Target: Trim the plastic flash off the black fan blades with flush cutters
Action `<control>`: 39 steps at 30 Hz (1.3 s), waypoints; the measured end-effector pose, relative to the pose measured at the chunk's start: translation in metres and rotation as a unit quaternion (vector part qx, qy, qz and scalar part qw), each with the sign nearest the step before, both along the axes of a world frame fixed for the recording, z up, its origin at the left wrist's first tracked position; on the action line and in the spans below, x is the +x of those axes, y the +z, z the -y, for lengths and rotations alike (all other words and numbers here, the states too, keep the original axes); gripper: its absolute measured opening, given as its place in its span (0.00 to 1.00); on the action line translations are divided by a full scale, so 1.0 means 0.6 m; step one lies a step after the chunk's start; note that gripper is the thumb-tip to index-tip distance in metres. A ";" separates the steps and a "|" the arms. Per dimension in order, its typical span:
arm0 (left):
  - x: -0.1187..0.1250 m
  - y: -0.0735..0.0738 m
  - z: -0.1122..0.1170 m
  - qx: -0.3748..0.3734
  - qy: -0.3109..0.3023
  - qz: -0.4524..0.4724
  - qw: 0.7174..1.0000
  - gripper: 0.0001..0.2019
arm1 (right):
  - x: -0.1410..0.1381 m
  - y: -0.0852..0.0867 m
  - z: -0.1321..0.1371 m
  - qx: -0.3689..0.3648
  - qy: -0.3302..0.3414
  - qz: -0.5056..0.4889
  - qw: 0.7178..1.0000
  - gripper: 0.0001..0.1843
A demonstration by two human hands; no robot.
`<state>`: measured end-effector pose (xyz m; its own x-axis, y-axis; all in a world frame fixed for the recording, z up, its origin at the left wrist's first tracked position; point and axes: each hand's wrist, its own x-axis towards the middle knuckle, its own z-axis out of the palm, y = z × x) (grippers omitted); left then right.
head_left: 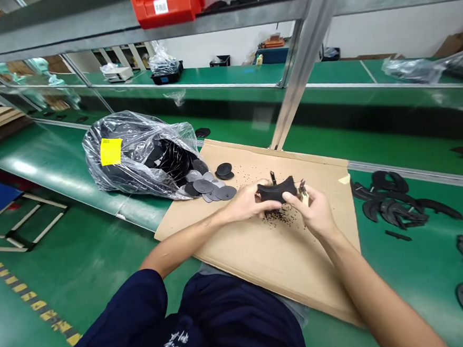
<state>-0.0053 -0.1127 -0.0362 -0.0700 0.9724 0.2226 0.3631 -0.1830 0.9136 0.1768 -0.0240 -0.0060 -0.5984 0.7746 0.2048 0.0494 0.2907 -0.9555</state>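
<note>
My left hand (250, 201) is closed on the left end of a black curved plastic part (276, 191), held above the cardboard. My right hand (316, 210) has its thumb against the right end of the same part. Tucked in that right hand is a pair of small cutting pliers (303, 192), jaws pointing up and away from the part. Below the part, many tiny black bits (280, 216) lie scattered over the cardboard sheet (253, 256). Left of my hands are loose black and grey oval discs (225, 193), partly stacked.
A clear plastic bag (134, 143) with a yellow label lies on its side, spilling discs. Black curved pieces (400, 209) are piled on the green bench at right. A metal post (299, 68) rises behind the cardboard. A red bin (164, 6) sits on the shelf above.
</note>
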 end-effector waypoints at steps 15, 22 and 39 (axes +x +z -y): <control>-0.188 0.029 -0.074 -0.092 0.185 -0.452 0.868 0.11 | 0.034 -0.084 -0.034 -0.127 -0.080 -0.069 0.986 0.23; -0.047 -0.002 -0.052 0.073 0.035 -0.055 0.995 0.16 | 0.042 -0.077 -0.010 -0.155 -0.059 -0.043 0.985 0.28; 0.019 -0.044 -0.026 -0.007 -0.019 -0.059 0.998 0.18 | 0.039 -0.069 0.015 -0.180 0.001 0.029 0.983 0.25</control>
<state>0.0063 -0.0970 -0.0624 -0.0069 0.9770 0.2132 0.4613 -0.1860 0.8675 0.2000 -0.0330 -0.0476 -0.6018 0.7901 -0.1166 0.1064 -0.0653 -0.9922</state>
